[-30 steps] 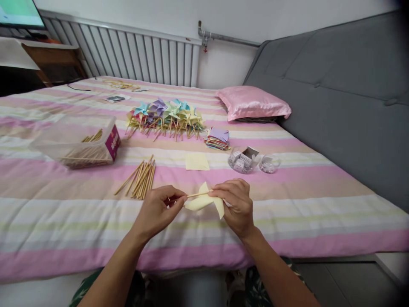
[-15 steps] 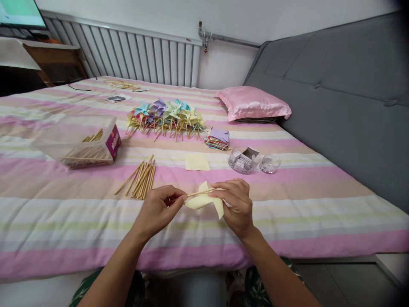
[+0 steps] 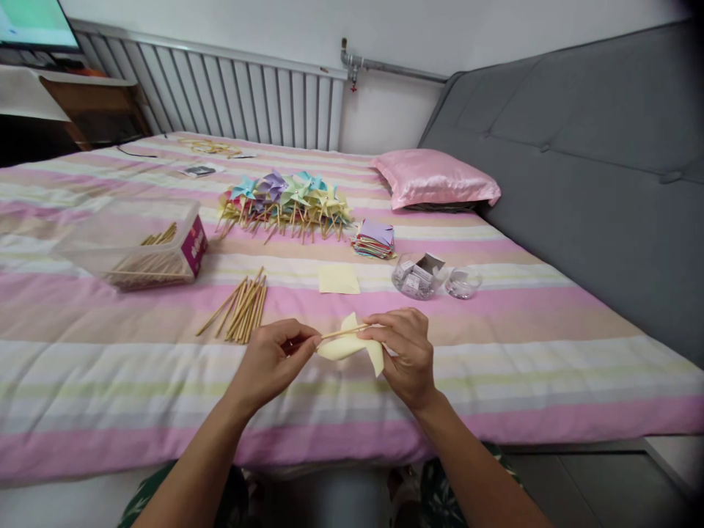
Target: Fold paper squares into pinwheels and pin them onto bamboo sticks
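Observation:
Over the near part of the bed, a pale yellow paper pinwheel [image 3: 347, 347] is held up with a thin wooden stick [image 3: 338, 333] lying across it. My left hand [image 3: 279, 358] is closed, pinching the left end of the stick between thumb and fingers. My right hand [image 3: 405, 353] grips the pinwheel at its right side, its fingers over the stick's other end. Where stick and paper meet is hidden under the right fingers. A pile of loose wooden sticks [image 3: 246, 308] lies just beyond my left hand. Past the pinwheel, a yellow paper square [image 3: 339, 279] lies flat.
A clear plastic box [image 3: 192, 242] of sticks stands at left. Finished pinwheels [image 3: 291, 194] are heaped behind. A stack of coloured paper squares [image 3: 375, 238], a round tub of small boxes [image 3: 415, 281] and a small clear container [image 3: 462, 282] sit at right, near a pink pillow [image 3: 437, 178].
Hardly anything differs; both hands keep the same hold on the stick and pinwheel. The whole view has shifted very slightly.

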Demonstrator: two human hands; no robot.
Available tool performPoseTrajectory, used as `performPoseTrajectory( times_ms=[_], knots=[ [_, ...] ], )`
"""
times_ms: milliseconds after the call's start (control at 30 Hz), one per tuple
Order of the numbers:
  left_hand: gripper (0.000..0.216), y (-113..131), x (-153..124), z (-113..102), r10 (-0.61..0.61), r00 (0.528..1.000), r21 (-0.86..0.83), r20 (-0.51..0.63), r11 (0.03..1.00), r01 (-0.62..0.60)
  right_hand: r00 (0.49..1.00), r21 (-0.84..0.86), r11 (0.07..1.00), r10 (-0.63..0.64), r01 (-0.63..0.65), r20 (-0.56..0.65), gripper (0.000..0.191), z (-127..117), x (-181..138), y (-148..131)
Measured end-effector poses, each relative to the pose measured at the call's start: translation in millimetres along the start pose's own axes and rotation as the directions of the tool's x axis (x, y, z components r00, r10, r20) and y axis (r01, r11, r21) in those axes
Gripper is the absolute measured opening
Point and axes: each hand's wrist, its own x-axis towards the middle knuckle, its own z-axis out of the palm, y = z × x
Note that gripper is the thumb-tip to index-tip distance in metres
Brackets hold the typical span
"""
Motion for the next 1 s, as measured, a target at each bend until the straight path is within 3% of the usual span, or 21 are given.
performPoseTrajectory(
  times_ms=[1000],
  knots=[
    [0.017,3.3,-0.5,-2.9,0.044,0.999,0.057,0.001,0.997,-0.044,1.000,-0.008,1.000,0.018,-0.018,0.015,0.020,0.6,-2.2,1.6]
  ],
)
